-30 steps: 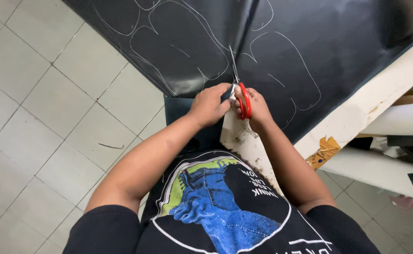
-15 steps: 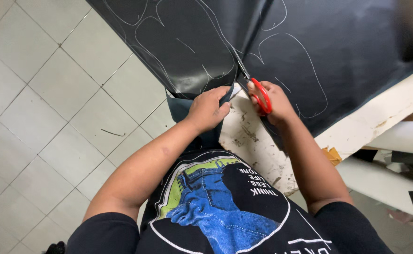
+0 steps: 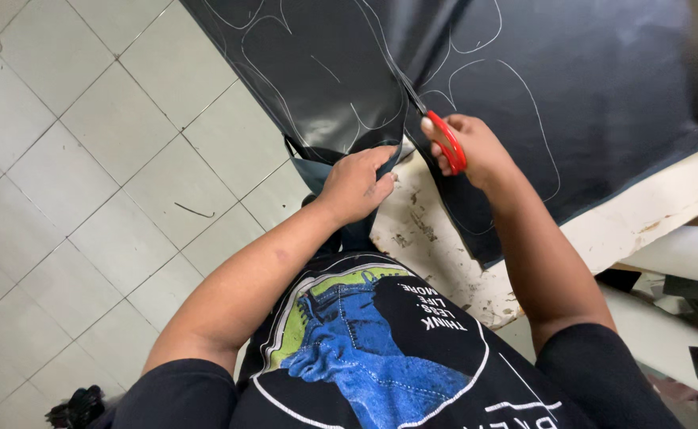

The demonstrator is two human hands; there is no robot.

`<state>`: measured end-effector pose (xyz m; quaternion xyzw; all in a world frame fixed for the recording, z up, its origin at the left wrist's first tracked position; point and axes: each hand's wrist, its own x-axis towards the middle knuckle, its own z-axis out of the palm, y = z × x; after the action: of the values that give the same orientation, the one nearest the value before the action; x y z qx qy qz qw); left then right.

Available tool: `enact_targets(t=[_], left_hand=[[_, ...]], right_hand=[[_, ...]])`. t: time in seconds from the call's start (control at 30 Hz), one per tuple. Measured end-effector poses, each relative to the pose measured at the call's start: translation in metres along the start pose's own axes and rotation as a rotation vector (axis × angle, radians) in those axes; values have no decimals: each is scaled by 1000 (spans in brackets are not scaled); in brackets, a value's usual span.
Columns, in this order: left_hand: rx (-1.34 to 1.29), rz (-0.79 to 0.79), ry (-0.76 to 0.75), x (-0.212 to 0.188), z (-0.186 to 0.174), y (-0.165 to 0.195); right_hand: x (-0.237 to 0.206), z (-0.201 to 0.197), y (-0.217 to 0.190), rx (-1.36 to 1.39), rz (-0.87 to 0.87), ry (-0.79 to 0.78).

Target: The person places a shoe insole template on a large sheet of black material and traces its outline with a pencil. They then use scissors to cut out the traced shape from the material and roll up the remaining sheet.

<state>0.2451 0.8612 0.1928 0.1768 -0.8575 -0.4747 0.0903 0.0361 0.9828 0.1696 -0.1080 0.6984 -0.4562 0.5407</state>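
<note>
Overhead view of a person cutting sheet material at a bench edge. Far to the left of both hands lies a floor of pale square tiles, with a small dark bundle near the lower corner, beside the left elbow. The left hand is closed in a pinch on the cut edge of the black sheet, fingers curled over a hanging flap that droops just below and left of the knuckles. White outlines, drawn as rounded shapes, cover the sheet above both hands. Between the hands a narrow slit runs up into the sheet, exposing the stained white bench top directly below them. The right hand, just right of and slightly above the left, grips the red-handled scissors, fingers threaded through the loops; the blades point up and left into the slit, and whether they are parted cannot be told. Below the right forearm the sheet's lower edge overhangs the bench. Further right, pale rolled material lies under the bench.
</note>
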Motion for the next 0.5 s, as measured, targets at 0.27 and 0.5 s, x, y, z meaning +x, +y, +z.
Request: enact_targets(t=[0.27,0.5], left_hand=[[15,-23,21,-7,0,-7],[-7,-11,60,-14,-3,-3]], right_hand=[[8,4,4,9,-27,32],[18,11,-5,63,-25,35]])
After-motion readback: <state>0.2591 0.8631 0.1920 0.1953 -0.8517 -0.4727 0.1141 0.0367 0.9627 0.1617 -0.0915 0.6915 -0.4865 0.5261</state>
